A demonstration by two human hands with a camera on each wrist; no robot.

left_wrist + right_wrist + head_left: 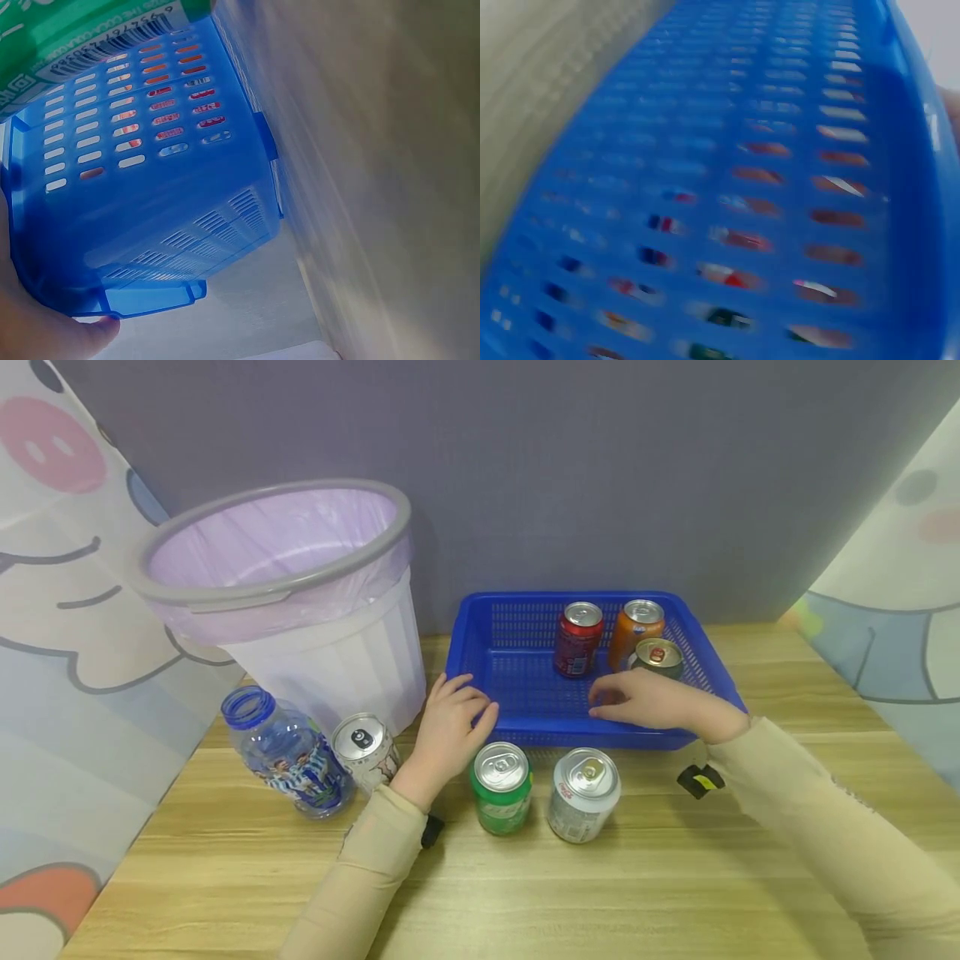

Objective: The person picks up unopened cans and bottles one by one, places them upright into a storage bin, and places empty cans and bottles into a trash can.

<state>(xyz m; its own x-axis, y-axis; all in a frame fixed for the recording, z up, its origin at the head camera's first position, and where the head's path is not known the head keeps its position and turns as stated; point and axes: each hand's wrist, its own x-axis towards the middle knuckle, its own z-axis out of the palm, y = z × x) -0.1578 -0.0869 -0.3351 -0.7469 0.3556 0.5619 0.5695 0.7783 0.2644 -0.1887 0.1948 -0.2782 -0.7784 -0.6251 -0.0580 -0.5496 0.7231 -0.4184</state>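
A blue plastic basket (570,729) sits on the table against the grey back panel. Inside it, toward the right, stand a red can (577,647), an orange can (637,625) and a dark can with a gold top (658,658). My right hand (654,697) reaches over the front rim beside the dark can, fingers loosely bent, nothing held. At the basket's front left corner is my left hand (450,737), its fingers (49,334) right at the rim and holding no can. Just in front of the basket stand a green can (501,806) and a silver-white can (583,802).
A white bin (337,660) with a purple liner stands at the back left. Before it are a clear bottle (288,760) with a blue neck and a white can (367,747) with a black tab, close to the left forearm. Cartoon-printed panels flank the table.
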